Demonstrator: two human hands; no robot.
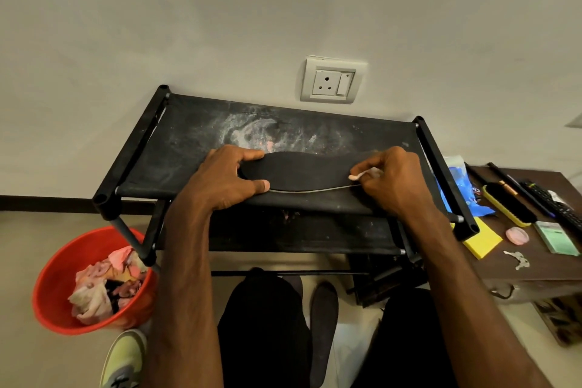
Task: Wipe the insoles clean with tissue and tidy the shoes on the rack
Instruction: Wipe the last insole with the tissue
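Observation:
A black insole (pixel 304 172) lies lengthwise on the dusty top shelf of the black shoe rack (pixel 189 135). My left hand (pixel 225 179) grips its left end, thumb on top and fingers along the near edge. My right hand (pixel 393 179) pinches a small wad of pale tissue (pixel 365 174) against the insole's right end. A second dark insole (pixel 324 324) lies on the floor between my knees. The toe of a yellow-green shoe (pixel 126 359) shows at the bottom left.
A red tub (pixel 53 280) of used pink and white tissues stands on the floor at the left. At the right a brown stand (pixel 535 274) holds a blue tissue pack (pixel 463 189), a yellow brush, yellow notes, remotes and keys. A wall socket sits above the rack.

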